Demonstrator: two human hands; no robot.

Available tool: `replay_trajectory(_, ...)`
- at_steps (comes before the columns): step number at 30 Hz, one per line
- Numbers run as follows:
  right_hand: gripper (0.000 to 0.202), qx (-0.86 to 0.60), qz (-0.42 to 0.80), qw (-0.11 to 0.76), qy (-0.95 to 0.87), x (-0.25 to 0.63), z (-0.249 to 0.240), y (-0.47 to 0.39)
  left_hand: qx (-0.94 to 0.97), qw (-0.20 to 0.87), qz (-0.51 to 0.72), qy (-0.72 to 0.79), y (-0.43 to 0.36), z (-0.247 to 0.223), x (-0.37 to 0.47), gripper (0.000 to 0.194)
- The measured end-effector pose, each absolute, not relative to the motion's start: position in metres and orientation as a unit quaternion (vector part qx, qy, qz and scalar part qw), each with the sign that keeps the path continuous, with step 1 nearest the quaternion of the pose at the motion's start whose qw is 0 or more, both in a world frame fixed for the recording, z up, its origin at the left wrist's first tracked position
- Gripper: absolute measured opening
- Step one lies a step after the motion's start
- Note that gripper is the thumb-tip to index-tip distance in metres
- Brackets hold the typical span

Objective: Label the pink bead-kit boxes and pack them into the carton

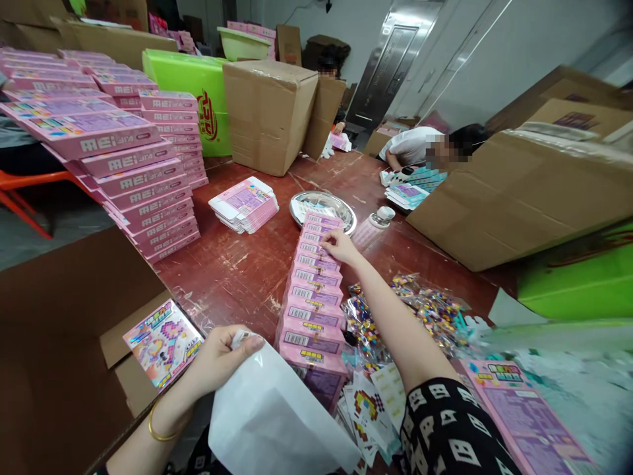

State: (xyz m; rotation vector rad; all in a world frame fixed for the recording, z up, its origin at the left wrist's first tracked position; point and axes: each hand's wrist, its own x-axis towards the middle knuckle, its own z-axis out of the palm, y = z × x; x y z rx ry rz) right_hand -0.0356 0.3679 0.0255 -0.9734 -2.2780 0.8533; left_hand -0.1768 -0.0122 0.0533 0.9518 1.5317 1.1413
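Observation:
My left hand [225, 359] grips the upper edge of a white glossy sheet [277, 415], thumb on top, and the sheet hangs down toward my lap. My right hand [340, 246] reaches forward over a row of pink boxes [311, 297] that overlap like steps, barcodes facing up. Its thumb and fingers are pinched together at the side of one of the farther boxes; whatever they hold, if anything, is too small to make out. Just beyond the row lies a round metal tray [349, 214] with papers in it.
Tall stacks of pink boxes [143, 178] stand at left, beside an open carton [49, 343] with one printed box [165, 343]. Bags of coloured beads [420, 310] and picture cards [363, 402] lie right. A jar [382, 218] stands near the tray. Two people sit across the table.

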Motion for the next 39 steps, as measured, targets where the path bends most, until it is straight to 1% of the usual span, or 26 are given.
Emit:
replay_trajectory(1, 0.008, -0.364, 0.312, 0.262, -0.838, -0.036, 0.027, 0.367, 0.394, 0.482, 0.468, 0.627, -0.012, 0.054, -0.176, 0.056)
replay_trajectory(3, 0.029, -0.381, 0.314, 0.287, -0.821, -0.033, 0.034, 0.359, 0.405, 0.474, 0.467, 0.627, -0.012, 0.057, -0.174, 0.055)
replay_trajectory(4, 0.037, -0.391, 0.318, 0.314, -0.805, -0.030, 0.041, 0.351, 0.412, 0.469, 0.466, 0.627, -0.012, 0.058, -0.173, 0.055)
replay_trajectory(5, 0.039, -0.397, 0.322, 0.346, -0.786, -0.027, 0.049, 0.337, 0.420, 0.464, 0.465, 0.627, -0.011, 0.060, -0.172, 0.054)
replay_trajectory(6, 0.035, -0.397, 0.329, 0.372, -0.772, -0.022, 0.059, 0.319, 0.428, 0.459, 0.462, 0.626, -0.011, 0.062, -0.170, 0.053)
replay_trajectory(7, 0.032, -0.386, 0.343, 0.381, -0.767, -0.016, 0.070, 0.295, 0.438, 0.452, 0.460, 0.626, -0.010, 0.065, -0.167, 0.052)
replay_trajectory(8, 0.034, -0.366, 0.361, 0.368, -0.775, -0.010, 0.081, 0.267, 0.449, 0.444, 0.458, 0.626, -0.008, 0.068, -0.164, 0.051)
replay_trajectory(9, 0.040, -0.331, 0.392, 0.311, -0.800, -0.003, 0.091, 0.237, 0.462, 0.434, 0.457, 0.624, -0.007, 0.071, -0.161, 0.050)
replay_trajectory(10, 0.044, -0.284, 0.437, 0.228, -0.822, 0.005, 0.099, 0.206, 0.475, 0.422, 0.460, 0.620, -0.006, 0.074, -0.157, 0.049)
replay_trajectory(11, 0.042, -0.237, 0.472, 0.143, -0.837, 0.012, 0.106, 0.176, 0.486, 0.410, 0.467, 0.614, -0.005, 0.077, -0.153, 0.048)
replay_trajectory(12, 0.039, -0.212, 0.487, 0.088, -0.843, 0.020, 0.110, 0.150, 0.495, 0.398, 0.478, 0.607, -0.004, 0.079, -0.150, 0.045)
replay_trajectory(13, 0.037, -0.205, 0.489, 0.058, -0.846, 0.027, 0.113, 0.128, 0.499, 0.390, 0.493, 0.597, -0.004, 0.080, -0.147, 0.042)
replay_trajectory(14, 0.035, -0.213, 0.478, 0.051, -0.850, 0.034, 0.113, 0.112, 0.501, 0.385, 0.507, 0.586, -0.004, 0.081, -0.143, 0.039)
replay_trajectory(17, 0.041, -0.246, 0.444, 0.077, -0.858, 0.047, 0.108, 0.090, 0.502, 0.374, 0.533, 0.570, -0.006, 0.077, -0.135, 0.034)
replay_trajectory(19, 0.030, -0.239, 0.449, 0.109, -0.854, 0.051, 0.106, 0.090, 0.511, 0.349, 0.538, 0.573, -0.008, 0.073, -0.131, 0.032)
replay_trajectory(20, 0.023, -0.239, 0.452, 0.141, -0.848, 0.052, 0.107, 0.090, 0.519, 0.330, 0.538, 0.577, -0.009, 0.072, -0.128, 0.031)
replay_trajectory(22, 0.018, -0.245, 0.438, 0.231, -0.833, 0.050, 0.108, 0.090, 0.536, 0.299, 0.531, 0.583, -0.011, 0.070, -0.124, 0.030)
replay_trajectory(24, 0.008, -0.234, 0.402, 0.304, -0.831, 0.048, 0.109, 0.085, 0.551, 0.288, 0.521, 0.585, -0.013, 0.071, -0.120, 0.029)
replay_trajectory(25, 0.007, -0.220, 0.380, 0.329, -0.836, 0.047, 0.109, 0.082, 0.555, 0.290, 0.518, 0.583, -0.013, 0.072, -0.118, 0.029)
replay_trajectory(29, 0.012, -0.158, 0.313, 0.398, -0.848, 0.049, 0.108, 0.071, 0.546, 0.310, 0.535, 0.565, -0.014, 0.074, -0.115, 0.027)
replay_trajectory(31, 0.011, -0.134, 0.304, 0.426, -0.841, 0.052, 0.109, 0.069, 0.527, 0.313, 0.548, 0.569, -0.014, 0.075, -0.115, 0.026)
replay_trajectory(33, 0.010, -0.148, 0.322, 0.439, -0.826, 0.053, 0.110, 0.069, 0.517, 0.309, 0.552, 0.576, -0.013, 0.075, -0.114, 0.026)
replay_trajectory(34, 0.012, -0.169, 0.349, 0.437, -0.812, 0.052, 0.110, 0.070, 0.521, 0.305, 0.550, 0.577, -0.013, 0.075, -0.113, 0.026)
replay_trajectory(38, 0.050, -0.240, 0.493, 0.382, -0.744, 0.044, 0.115, 0.072, 0.557, 0.269, 0.543, 0.568, -0.014, 0.077, -0.110, 0.023)
replay_trajectory(39, 0.055, -0.248, 0.513, 0.372, -0.733, 0.042, 0.116, 0.072, 0.564, 0.261, 0.543, 0.565, -0.014, 0.078, -0.109, 0.022)
